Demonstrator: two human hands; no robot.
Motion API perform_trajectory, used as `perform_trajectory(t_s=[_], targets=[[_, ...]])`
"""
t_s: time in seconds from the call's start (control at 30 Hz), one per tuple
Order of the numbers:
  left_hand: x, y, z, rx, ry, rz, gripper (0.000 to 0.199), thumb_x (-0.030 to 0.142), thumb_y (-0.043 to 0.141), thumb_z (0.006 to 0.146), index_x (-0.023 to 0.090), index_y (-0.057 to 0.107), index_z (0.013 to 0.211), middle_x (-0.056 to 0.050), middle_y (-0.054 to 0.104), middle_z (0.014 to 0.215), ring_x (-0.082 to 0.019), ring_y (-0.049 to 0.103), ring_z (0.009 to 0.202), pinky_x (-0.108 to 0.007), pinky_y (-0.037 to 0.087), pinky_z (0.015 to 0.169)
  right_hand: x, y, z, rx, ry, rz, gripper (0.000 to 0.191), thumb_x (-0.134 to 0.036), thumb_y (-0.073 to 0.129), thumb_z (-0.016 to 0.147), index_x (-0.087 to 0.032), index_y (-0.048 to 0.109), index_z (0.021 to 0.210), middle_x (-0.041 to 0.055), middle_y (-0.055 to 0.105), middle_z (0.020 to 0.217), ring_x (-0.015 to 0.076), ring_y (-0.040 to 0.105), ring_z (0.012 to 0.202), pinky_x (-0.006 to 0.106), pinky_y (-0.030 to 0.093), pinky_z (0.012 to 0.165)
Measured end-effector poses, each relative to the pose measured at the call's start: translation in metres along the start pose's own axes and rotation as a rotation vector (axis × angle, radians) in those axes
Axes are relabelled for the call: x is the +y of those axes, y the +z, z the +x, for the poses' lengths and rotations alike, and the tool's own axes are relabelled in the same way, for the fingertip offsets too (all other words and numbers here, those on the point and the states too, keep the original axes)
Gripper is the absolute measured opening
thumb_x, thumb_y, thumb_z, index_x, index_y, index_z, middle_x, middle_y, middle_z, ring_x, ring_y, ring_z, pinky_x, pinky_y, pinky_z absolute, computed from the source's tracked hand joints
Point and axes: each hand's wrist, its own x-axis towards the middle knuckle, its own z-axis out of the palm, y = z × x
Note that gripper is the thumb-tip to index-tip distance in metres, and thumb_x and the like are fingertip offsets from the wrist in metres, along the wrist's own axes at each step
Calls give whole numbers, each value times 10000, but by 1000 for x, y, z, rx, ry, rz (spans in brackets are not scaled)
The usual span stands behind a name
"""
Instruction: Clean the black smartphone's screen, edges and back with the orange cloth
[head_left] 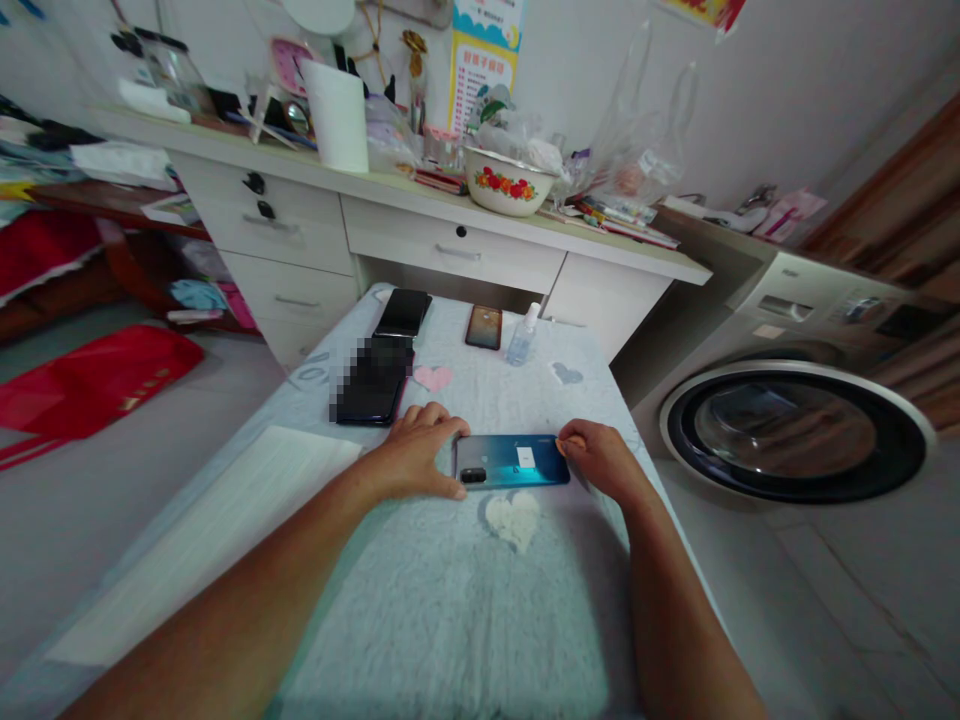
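Observation:
A blue and grey phone [495, 462] lies back up on the cloth-covered table [465, 600], its camera block at the left end and a small white label towards the right. My left hand [421, 452] grips the phone's left end, thumb at the near corner and fingers at the far corner. At the right end my right hand [600, 455] is closed, its fingertips pinching a small orange-brown thing against the phone's edge; most of that thing is hidden.
Two dark devices [373, 385] [403, 314] lie at the table's back left. Behind the phone are a brown phone [484, 327] and a clear spray bottle [523, 336]. A white strip [210, 540] lies at left. Beyond stand a cluttered desk [405, 195] and a washing machine [795, 400].

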Motion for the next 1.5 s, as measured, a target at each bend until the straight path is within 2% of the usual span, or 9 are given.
perform_trajectory(t_s=[0.13,0.27,0.63,0.9,1.03,1.27,1.5], targets=[[1,-1,0,-2,3,2,745,569,718,538,300,526,1206,-59,473,1193,-304,425,1107,-387,357,948,2,11,7,89,20,-23,170,-226,513,806,-179,676,819,39,691,820,160,602,755,245,387,688],[2,0,0,3,10,5,735,574,714,542,295,532,1198,-60,476,1184,-303,429,1099,-388,360,944,3,12,8,89,23,-23,169,-221,521,804,-179,682,833,38,697,835,161,607,775,244,387,700],[1,1,0,2,1,6,755,590,726,529,303,527,1199,-63,470,1186,-307,426,1114,-397,357,957,1,-13,-9,-151,3,56,108,-215,565,730,-183,668,737,9,669,707,140,575,667,225,370,599],[4,-1,1,-18,-16,20,750,576,720,524,309,530,1199,-63,473,1199,-323,425,1115,-414,357,941,7,-21,-17,-288,-11,138,110,-205,548,710,-178,652,689,-9,643,656,132,565,644,218,369,570],[2,0,2,-15,-6,28,757,582,712,532,296,523,1207,-68,471,1199,-324,423,1119,-411,356,944,7,-18,-14,-240,-8,122,101,-195,560,716,-180,660,707,-5,653,678,133,572,661,215,371,583],[-1,1,2,-16,3,19,749,577,707,536,308,517,1209,-58,472,1190,-319,423,1119,-399,358,941,3,-3,-2,-37,29,19,124,-186,554,762,-180,676,785,22,684,752,139,582,692,219,369,609],[-2,3,2,-8,8,26,758,591,709,532,306,522,1209,-57,473,1192,-320,427,1102,-407,361,932,4,12,8,111,49,42,126,-191,545,792,-187,671,797,25,693,807,152,600,776,227,391,697]])
